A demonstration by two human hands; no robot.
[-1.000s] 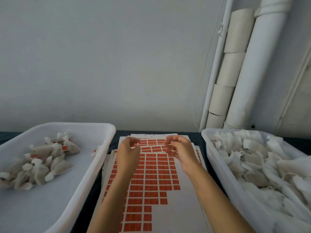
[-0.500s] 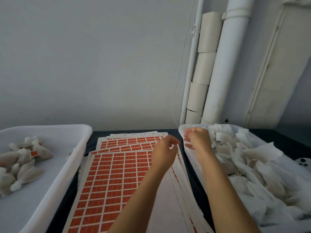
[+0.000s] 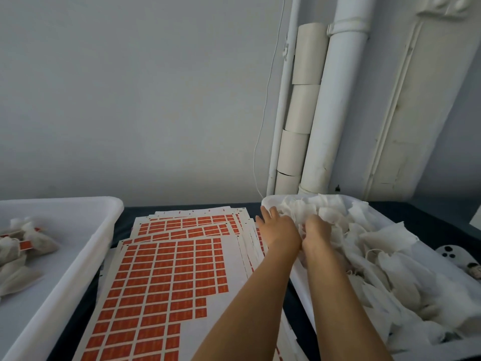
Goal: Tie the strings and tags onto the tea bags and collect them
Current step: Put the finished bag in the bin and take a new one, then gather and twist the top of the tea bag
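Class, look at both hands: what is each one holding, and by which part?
Cannot be told: the left hand and right hand reach into the tea bags; fingertips hidden.

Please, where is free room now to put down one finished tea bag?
The white plastic tray on the left has a bare floor on its near-right side, beside its small pile of tagged tea bags. The right white tray is crowded with untagged bags; both hands reach there.
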